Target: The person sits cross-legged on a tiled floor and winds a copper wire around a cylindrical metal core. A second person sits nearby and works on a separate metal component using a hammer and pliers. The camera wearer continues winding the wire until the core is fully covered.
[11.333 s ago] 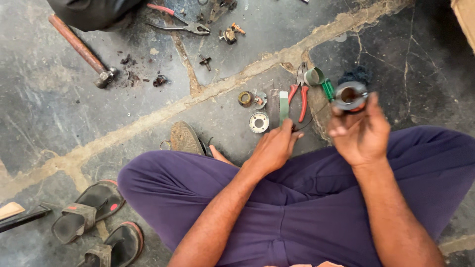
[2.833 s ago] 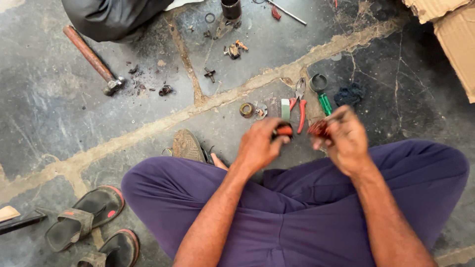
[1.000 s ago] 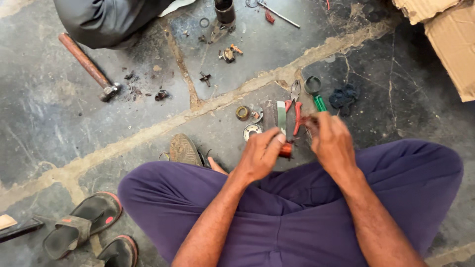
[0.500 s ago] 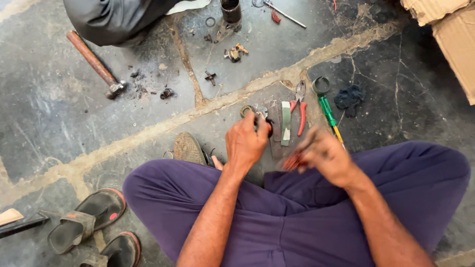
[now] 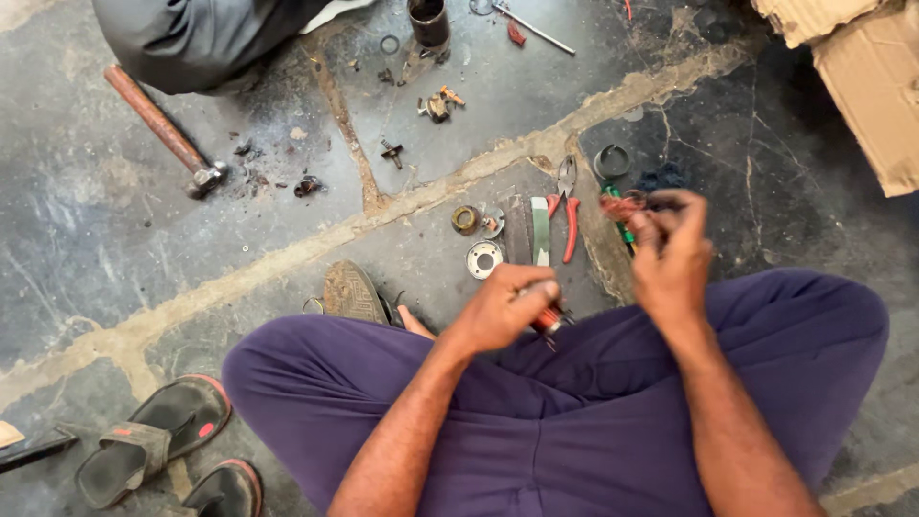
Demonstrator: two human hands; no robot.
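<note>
Torn brown cardboard box (image 5: 866, 86) lies far right of red-handled pliers (image 5: 569, 206). Left hand (image 5: 505, 308) grips a small red-wound cylindrical part (image 5: 549, 319); right hand (image 5: 670, 254) pinches reddish wire (image 5: 622, 206).

Left hand (image 5: 503, 311) grips a red-handled tool (image 5: 548, 320); right hand (image 5: 670, 254) pinches reddish wire (image 5: 622, 205)

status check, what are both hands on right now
Left hand shut on small red part over lap. Right hand raised, fingers pinching reddish wire. Pliers and ring parts lie on floor ahead, clear of both hands.
</note>
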